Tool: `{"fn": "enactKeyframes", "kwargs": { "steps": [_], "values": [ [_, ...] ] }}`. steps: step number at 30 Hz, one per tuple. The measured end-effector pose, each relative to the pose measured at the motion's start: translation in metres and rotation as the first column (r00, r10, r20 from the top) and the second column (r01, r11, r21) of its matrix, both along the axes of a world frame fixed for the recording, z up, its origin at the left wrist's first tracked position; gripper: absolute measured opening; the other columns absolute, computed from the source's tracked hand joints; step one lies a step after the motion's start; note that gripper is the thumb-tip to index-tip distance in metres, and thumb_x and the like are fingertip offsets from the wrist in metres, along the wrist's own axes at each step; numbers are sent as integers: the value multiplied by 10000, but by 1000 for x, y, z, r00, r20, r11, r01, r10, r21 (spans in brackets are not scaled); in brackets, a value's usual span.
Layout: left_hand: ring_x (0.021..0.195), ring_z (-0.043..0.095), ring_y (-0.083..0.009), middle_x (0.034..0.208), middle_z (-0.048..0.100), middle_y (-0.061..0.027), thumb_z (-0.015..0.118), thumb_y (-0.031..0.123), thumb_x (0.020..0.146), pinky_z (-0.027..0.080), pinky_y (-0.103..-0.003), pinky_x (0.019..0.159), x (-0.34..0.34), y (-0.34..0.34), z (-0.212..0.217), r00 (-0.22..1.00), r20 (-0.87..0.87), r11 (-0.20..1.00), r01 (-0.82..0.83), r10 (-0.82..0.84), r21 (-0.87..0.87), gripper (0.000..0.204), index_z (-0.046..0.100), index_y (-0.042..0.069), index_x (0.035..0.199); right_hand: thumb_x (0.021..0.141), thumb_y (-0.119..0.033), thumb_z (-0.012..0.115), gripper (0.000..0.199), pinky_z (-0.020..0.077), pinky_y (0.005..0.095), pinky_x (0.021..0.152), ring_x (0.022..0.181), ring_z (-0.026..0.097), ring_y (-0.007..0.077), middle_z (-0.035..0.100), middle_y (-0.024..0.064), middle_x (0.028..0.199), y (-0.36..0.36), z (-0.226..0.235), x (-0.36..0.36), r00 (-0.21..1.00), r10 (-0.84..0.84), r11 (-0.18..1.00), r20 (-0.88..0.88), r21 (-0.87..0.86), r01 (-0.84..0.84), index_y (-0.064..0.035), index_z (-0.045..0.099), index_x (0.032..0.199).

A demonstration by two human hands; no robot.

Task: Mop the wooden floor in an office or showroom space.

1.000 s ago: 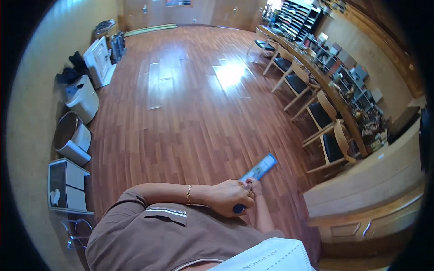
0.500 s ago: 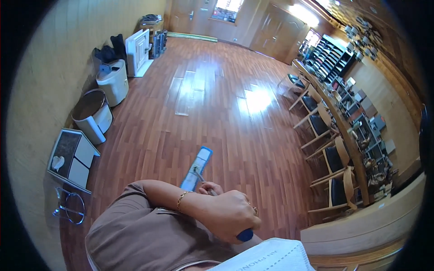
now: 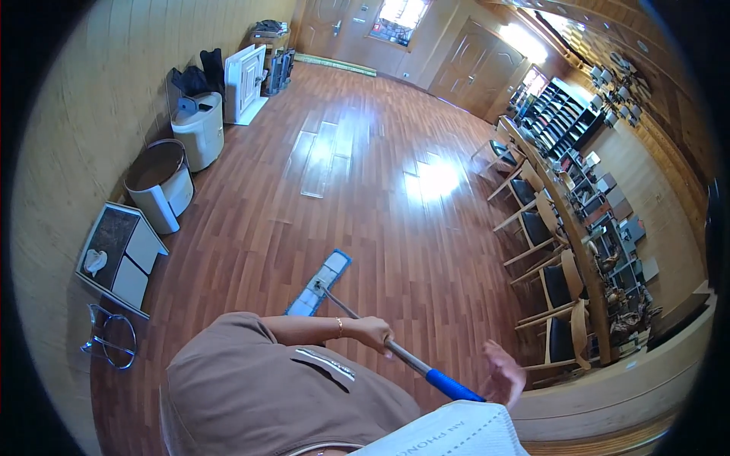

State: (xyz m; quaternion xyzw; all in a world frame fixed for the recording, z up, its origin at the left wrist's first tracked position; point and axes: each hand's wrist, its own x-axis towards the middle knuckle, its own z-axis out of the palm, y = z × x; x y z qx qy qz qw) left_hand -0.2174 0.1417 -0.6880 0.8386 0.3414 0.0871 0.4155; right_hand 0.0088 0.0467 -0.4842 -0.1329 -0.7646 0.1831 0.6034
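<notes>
A flat mop with a blue-edged whitish head (image 3: 328, 266) rests on the wooden floor in front of me. Its metal pole (image 3: 409, 357) slants up to the right and ends in a blue grip (image 3: 452, 386). My left hand (image 3: 372, 334), with a gold bracelet at the wrist, is closed around the middle of the pole. Beside the blue grip's upper end, my right hand (image 3: 506, 374) is open with its fingers apart; whether its palm touches the grip I cannot tell. A white mask edge (image 3: 456, 433) covers the grip's very end.
Along the left wall stand a low cabinet (image 3: 125, 254), a round white bin (image 3: 163, 186), another white container (image 3: 199, 133) and a metal-framed stand (image 3: 112, 338). Several chairs (image 3: 561, 281) line a long wooden counter (image 3: 582, 247) on the right. Doors (image 3: 475, 68) are at the back.
My left hand has gone from the upper grip to the middle of the pole. My right hand has let go lower down and moved right, beside the blue grip. The mop head sits slightly further left.
</notes>
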Motion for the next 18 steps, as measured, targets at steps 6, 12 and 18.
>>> {"fn": "enactKeyframes", "kwargs": {
  "steps": [6, 12, 18],
  "values": [
    [776, 635, -349, 781, 663, -140, 724, 531, 694, 489, -463, 673, -5, -6, -10, 998, -59, 1000, -15, 16, 19, 456, 669, 94, 811, 796, -302, 701, 224, 468, 453, 895, 981, 616, 233, 689, 9, 955, -31, 20, 14, 788, -201, 979, 581, 153, 137, -116, 663, 916],
    [763, 634, -362, 757, 658, -151, 727, 430, 683, 492, -477, 666, -8, -5, -18, 995, -52, 986, -82, 90, 143, 355, 673, 92, 779, 834, -290, 678, 232, 441, 489, 928, 1015, 620, 277, 673, 67, 1015, -28, 11, -26, 940, -47, 999, 338, -10, 53, -122, 595, 971],
    [761, 628, -368, 757, 654, -156, 698, 419, 724, 486, -485, 669, -32, -8, -15, 972, 35, 953, -235, 233, 190, 331, 671, 92, 764, 831, -305, 689, 250, 507, 450, 746, 741, 685, 297, 689, 107, 781, 19, 2, -46, 984, 146, 989, 101, 23, -149, -102, 547, 791]
  ]
}}
